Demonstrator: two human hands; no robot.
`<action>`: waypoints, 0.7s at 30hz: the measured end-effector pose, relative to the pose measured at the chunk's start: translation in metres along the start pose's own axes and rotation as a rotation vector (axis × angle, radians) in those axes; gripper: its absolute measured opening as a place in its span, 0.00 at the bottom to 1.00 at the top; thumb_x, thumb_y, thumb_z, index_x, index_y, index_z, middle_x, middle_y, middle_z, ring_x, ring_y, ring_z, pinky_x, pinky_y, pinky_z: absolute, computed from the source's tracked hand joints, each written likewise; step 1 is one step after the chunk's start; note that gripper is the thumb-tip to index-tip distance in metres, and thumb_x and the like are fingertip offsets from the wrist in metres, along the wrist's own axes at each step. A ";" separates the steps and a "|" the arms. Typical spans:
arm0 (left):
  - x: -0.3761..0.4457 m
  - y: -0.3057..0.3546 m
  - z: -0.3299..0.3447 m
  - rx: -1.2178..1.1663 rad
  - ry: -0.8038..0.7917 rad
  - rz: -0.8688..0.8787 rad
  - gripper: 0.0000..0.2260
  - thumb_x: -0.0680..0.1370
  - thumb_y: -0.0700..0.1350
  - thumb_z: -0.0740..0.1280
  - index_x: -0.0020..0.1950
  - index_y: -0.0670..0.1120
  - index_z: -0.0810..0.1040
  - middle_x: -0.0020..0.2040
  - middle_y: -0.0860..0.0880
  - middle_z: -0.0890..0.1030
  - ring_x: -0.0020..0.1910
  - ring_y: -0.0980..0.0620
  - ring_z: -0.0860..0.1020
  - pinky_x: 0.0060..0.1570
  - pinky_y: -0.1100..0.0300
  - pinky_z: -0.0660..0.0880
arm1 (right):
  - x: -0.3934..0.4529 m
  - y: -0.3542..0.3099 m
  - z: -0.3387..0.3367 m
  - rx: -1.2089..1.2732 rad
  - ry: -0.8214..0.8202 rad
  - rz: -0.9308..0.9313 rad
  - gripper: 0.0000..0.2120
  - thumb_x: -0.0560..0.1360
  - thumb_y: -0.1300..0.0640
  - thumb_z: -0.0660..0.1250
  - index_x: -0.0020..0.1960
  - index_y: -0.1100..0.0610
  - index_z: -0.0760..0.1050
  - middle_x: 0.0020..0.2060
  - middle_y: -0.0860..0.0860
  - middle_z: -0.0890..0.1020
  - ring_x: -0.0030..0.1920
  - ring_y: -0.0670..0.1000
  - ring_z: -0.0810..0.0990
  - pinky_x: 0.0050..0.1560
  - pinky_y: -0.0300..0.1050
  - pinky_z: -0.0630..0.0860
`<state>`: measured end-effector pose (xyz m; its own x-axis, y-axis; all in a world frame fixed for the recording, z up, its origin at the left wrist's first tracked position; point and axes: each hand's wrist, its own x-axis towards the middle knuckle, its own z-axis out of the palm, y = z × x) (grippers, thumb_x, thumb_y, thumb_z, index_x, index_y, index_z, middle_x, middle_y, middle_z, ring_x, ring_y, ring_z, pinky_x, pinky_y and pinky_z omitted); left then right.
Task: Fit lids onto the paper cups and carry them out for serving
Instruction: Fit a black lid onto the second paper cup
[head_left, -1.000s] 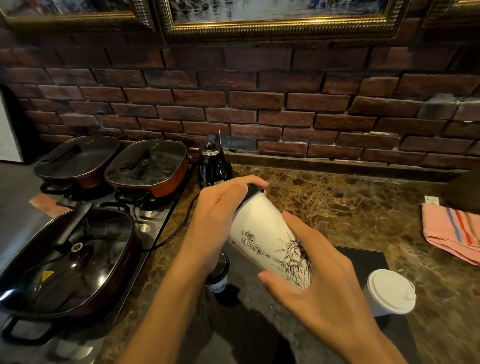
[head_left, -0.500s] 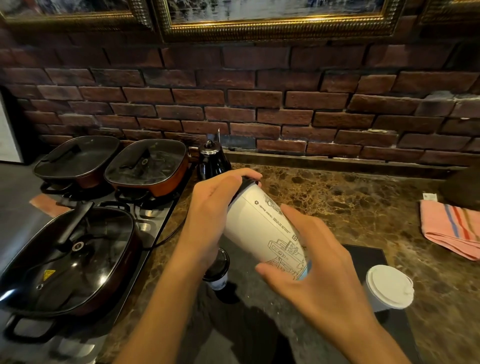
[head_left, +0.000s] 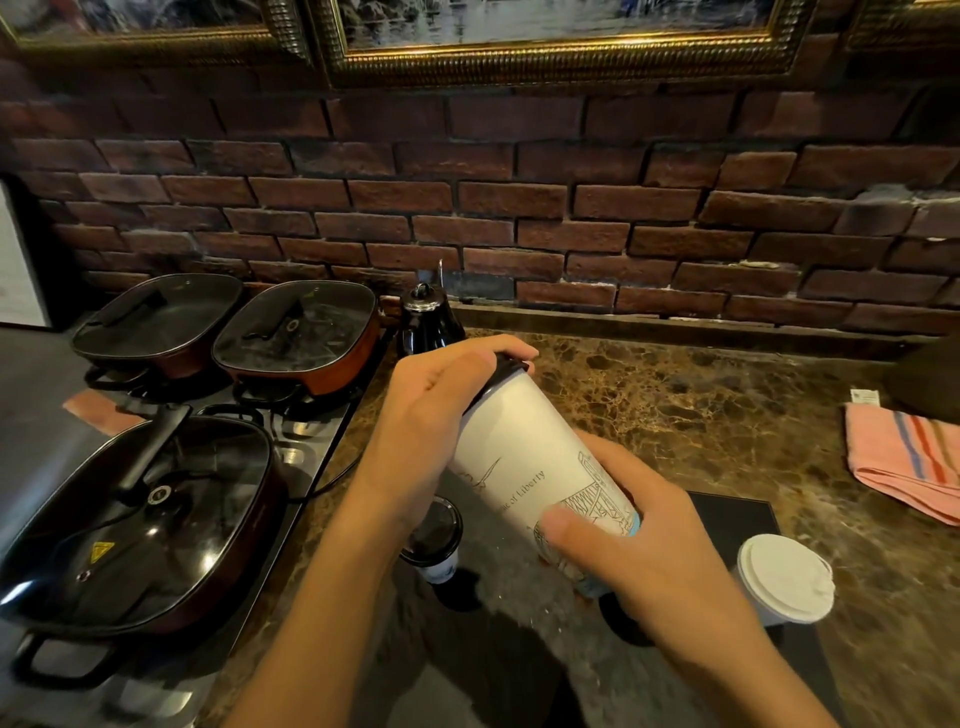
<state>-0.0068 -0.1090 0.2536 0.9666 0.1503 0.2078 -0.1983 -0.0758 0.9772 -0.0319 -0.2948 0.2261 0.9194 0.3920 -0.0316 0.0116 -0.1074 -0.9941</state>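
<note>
Between my two hands, a tall white paper cup (head_left: 540, 467) with line drawings is held tilted above the counter, its top leaning away toward the brick wall (head_left: 519, 208). My left hand (head_left: 431, 421) is wrapped over the black lid (head_left: 506, 366) on the cup's upper end, fingers curled down around the rim. My right hand (head_left: 644, 556) grips the cup's lower part, thumb pressed across the printed side. Below my left wrist, a small cup with a dark lid (head_left: 434, 535) stands on the dark tray (head_left: 737, 519). Just to the right of my right hand, a second cup with a white lid (head_left: 784, 579) stands on the same tray. Beyond my left hand sits a black kettle (head_left: 428, 325). Farther left, three lidded pans (head_left: 140, 519) rest on the stove. Well to the right of my right hand, a pink striped cloth (head_left: 904, 457) lies on the brown marble counter (head_left: 675, 395).
</note>
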 end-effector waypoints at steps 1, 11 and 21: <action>0.000 0.000 0.001 0.007 0.001 -0.001 0.15 0.79 0.47 0.59 0.54 0.45 0.85 0.52 0.44 0.86 0.50 0.38 0.83 0.50 0.36 0.77 | -0.002 0.000 0.002 -0.165 0.051 -0.040 0.36 0.60 0.36 0.73 0.67 0.32 0.69 0.58 0.35 0.78 0.56 0.40 0.79 0.41 0.37 0.79; 0.002 0.008 0.004 0.041 -0.076 0.006 0.16 0.79 0.50 0.59 0.56 0.47 0.85 0.53 0.45 0.85 0.51 0.41 0.83 0.54 0.34 0.77 | -0.004 -0.002 -0.005 0.082 -0.054 -0.010 0.28 0.61 0.41 0.74 0.61 0.39 0.78 0.50 0.43 0.85 0.42 0.39 0.84 0.32 0.30 0.76; -0.011 -0.001 0.015 -0.422 -0.082 -0.017 0.17 0.75 0.61 0.70 0.55 0.50 0.83 0.49 0.48 0.84 0.50 0.50 0.82 0.47 0.51 0.80 | -0.004 -0.002 -0.004 0.924 -0.275 0.309 0.29 0.55 0.45 0.85 0.53 0.55 0.85 0.46 0.62 0.85 0.32 0.57 0.83 0.21 0.40 0.74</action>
<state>-0.0150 -0.1254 0.2501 0.9767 0.0680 0.2037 -0.2146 0.3384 0.9162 -0.0342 -0.2993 0.2290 0.7068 0.6760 -0.2084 -0.6278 0.4638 -0.6251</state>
